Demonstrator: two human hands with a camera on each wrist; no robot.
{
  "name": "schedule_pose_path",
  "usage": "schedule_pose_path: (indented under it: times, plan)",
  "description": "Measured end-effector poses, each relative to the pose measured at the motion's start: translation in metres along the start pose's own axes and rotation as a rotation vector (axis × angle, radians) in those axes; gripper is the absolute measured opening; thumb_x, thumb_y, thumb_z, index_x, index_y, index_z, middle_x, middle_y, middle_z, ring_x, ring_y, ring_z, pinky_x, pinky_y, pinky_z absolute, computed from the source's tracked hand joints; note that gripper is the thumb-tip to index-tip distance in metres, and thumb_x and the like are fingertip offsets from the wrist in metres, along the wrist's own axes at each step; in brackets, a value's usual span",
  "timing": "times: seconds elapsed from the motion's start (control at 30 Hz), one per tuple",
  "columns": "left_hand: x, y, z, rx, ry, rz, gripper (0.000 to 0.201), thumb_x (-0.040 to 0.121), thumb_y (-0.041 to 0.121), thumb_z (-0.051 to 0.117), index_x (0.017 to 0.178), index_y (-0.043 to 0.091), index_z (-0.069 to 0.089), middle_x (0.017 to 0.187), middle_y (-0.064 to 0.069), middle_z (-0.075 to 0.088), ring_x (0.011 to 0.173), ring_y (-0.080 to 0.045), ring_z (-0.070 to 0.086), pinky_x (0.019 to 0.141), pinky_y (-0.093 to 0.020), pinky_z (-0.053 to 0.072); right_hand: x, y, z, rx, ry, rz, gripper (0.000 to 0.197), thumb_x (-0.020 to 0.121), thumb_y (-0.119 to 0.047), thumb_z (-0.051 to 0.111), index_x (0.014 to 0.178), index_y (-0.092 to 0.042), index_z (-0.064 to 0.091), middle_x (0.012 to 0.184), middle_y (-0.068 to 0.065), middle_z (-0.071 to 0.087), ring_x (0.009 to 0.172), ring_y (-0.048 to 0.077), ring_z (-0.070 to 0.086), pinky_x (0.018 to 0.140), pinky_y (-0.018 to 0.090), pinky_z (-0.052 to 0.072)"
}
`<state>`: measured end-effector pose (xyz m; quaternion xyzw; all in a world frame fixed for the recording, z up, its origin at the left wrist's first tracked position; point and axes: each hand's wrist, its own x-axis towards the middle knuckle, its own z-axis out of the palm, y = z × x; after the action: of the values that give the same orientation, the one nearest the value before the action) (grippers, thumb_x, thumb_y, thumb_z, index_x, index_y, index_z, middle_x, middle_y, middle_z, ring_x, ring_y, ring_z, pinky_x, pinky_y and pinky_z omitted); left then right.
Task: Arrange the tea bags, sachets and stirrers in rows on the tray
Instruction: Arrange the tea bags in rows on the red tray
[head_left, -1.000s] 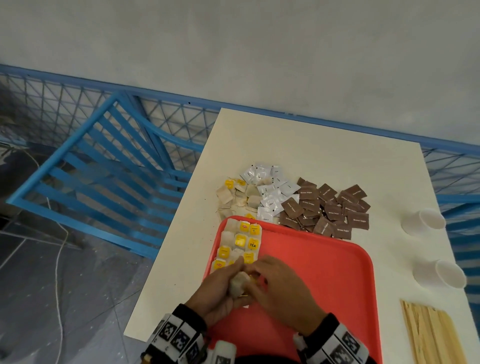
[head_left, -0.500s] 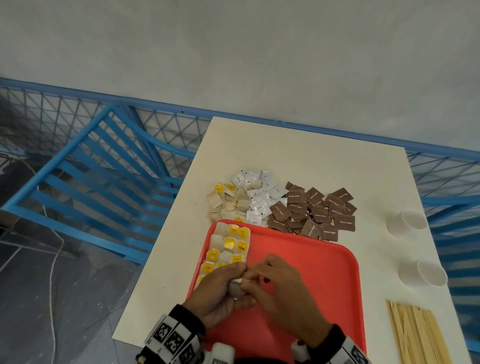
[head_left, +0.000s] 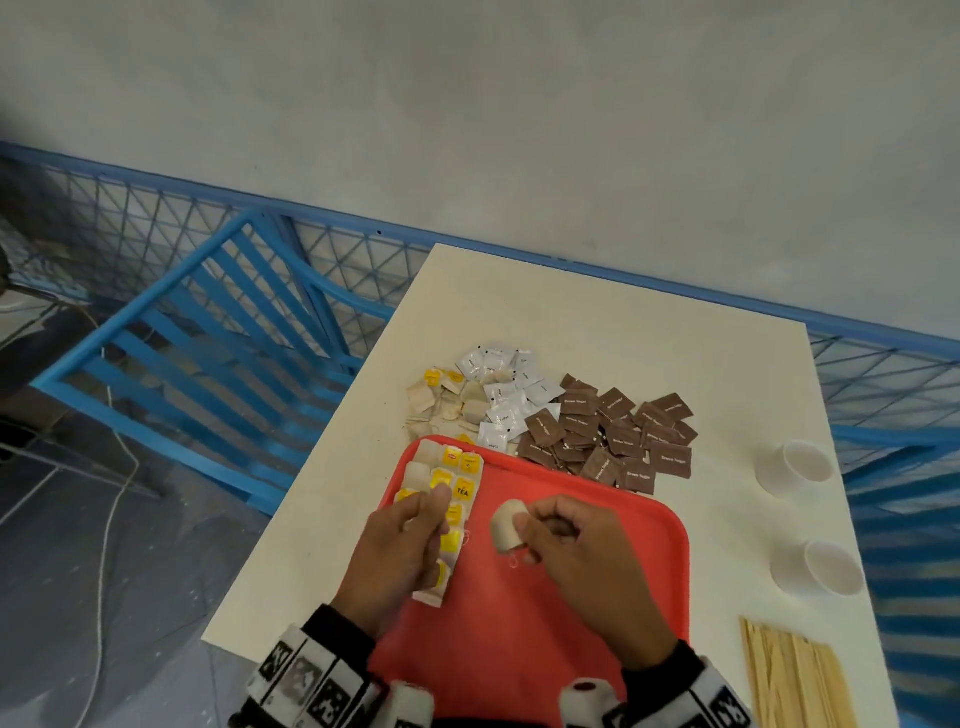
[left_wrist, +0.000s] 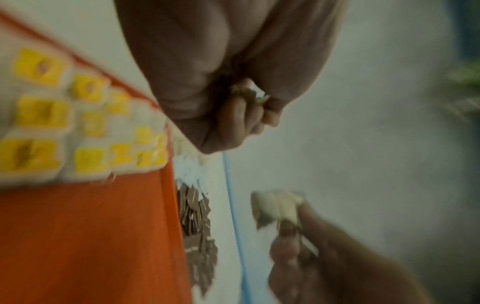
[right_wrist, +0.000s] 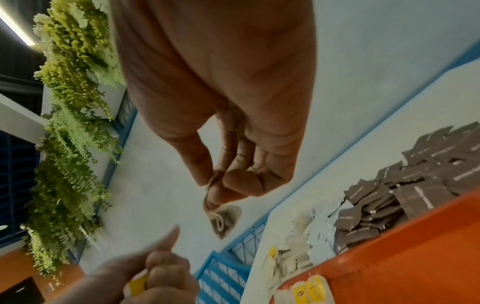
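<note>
The right hand (head_left: 582, 551) pinches a pale, round paper tea bag (head_left: 508, 526) above the flat red plastic tray (head_left: 597, 514). The left hand (head_left: 400, 551), fingers curled, seems to pinch a small yellow paper tag (right_wrist: 137, 284) over the rows of yellow-tagged tea bags (head_left: 452, 483) along the tray's left side. Beyond the tray, loose tea bags (head_left: 441, 400), white sachets (head_left: 506, 395) and brown sugar sachets (head_left: 613, 436) lie heaped on the cream worktop (head_left: 597, 322); wooden stirrers (head_left: 795, 675) lie at its right.

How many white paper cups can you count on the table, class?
2. Both cups lie on their sides on the table, right of the red tray: the farther cup and the nearer cup. More could lie outside the frame.
</note>
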<state>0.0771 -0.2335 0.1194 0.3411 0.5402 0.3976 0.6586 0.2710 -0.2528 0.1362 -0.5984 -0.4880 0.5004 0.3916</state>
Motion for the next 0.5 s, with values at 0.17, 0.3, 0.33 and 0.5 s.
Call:
schedule_pose_path:
  times: [0.17, 0.3, 0.33, 0.5]
  plan:
    - [-0.021, -0.005, 0.013, 0.63, 0.011, 0.483, 0.042, 0.066, 0.065, 0.074, 0.098, 0.037, 0.074, 0.062, 0.017, 0.054, 0.055, -0.002, 0.047, 0.057, -0.012, 0.035, -0.002, -0.008, 0.008, 0.104, -0.052, 0.031, 0.016, 0.092, -0.01, 0.065, 0.078, -0.011, 0.072, 0.062, -0.003, 0.071, 0.051, -0.001, 0.058, 0.053, 0.012, 0.042]
    - [-0.019, -0.009, 0.003, 0.702, 0.07, 0.583, 0.023, 0.075, 0.059, 0.072, 0.085, 0.039, 0.074, 0.069, 0.019, 0.058, 0.06, -0.002, 0.049, 0.058, -0.012, 0.033, -0.003, -0.021, 0.019, 0.153, -0.172, 0.063, 0.027, 0.099, -0.022, 0.055, 0.085, -0.013, 0.077, 0.079, -0.001, 0.077, 0.065, 0.002, 0.063, 0.056, 0.015, 0.043]
    - [-0.018, -0.007, -0.001, 0.68, 0.06, 0.57, 0.016, 0.08, 0.052, 0.072, 0.084, 0.037, 0.075, 0.068, 0.019, 0.059, 0.06, -0.003, 0.05, 0.059, -0.014, 0.034, -0.002, -0.022, 0.021, 0.136, -0.183, 0.044, 0.029, 0.1, -0.023, 0.054, 0.085, -0.014, 0.077, 0.079, -0.002, 0.076, 0.065, 0.001, 0.062, 0.057, 0.014, 0.042]
    - [-0.012, 0.011, -0.029, 0.597, -0.148, 0.402, 0.017, 0.091, 0.028, 0.065, 0.084, 0.021, 0.078, 0.078, 0.017, 0.074, 0.075, 0.001, 0.068, 0.069, -0.013, 0.045, 0.009, -0.018, 0.03, -0.075, -0.092, -0.119, 0.004, 0.09, -0.021, 0.07, 0.09, -0.017, 0.072, 0.081, -0.003, 0.071, 0.064, 0.004, 0.059, 0.062, 0.018, 0.046]
